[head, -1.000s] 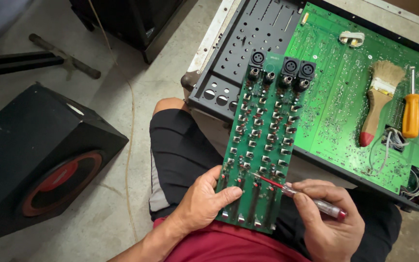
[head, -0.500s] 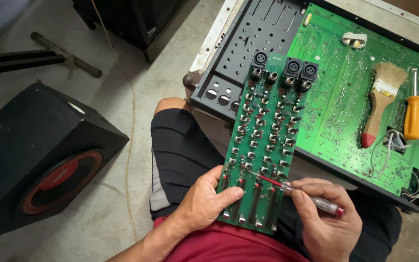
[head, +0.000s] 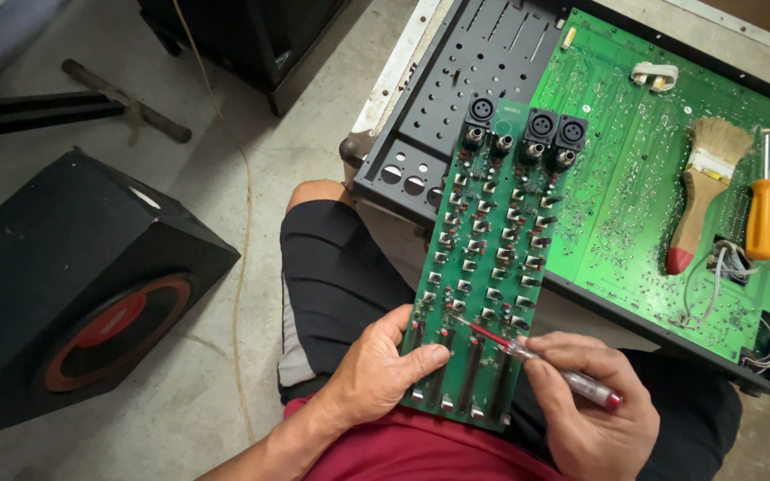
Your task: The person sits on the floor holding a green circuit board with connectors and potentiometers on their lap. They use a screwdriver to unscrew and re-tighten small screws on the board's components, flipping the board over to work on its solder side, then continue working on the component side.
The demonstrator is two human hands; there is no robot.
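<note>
Concrete floor lay beneath, a black speaker box at 9 o'clock. On the lap rested a long green circuit board studded with knobs and jacks: judged light, stiff, fragile, best held by its bare edges. Left hand gripped its lower left edge; right hand pinched a red-shafted tester screwdriver, tip on the board

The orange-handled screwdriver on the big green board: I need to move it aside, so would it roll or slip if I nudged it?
The orange-handled screwdriver has a rounded handle, so it would probably roll sideways when nudged. It lies on the big green board, whose bumpy solder points may slow it. The paintbrush beside it could stop it. It looks stiff and light.
</note>
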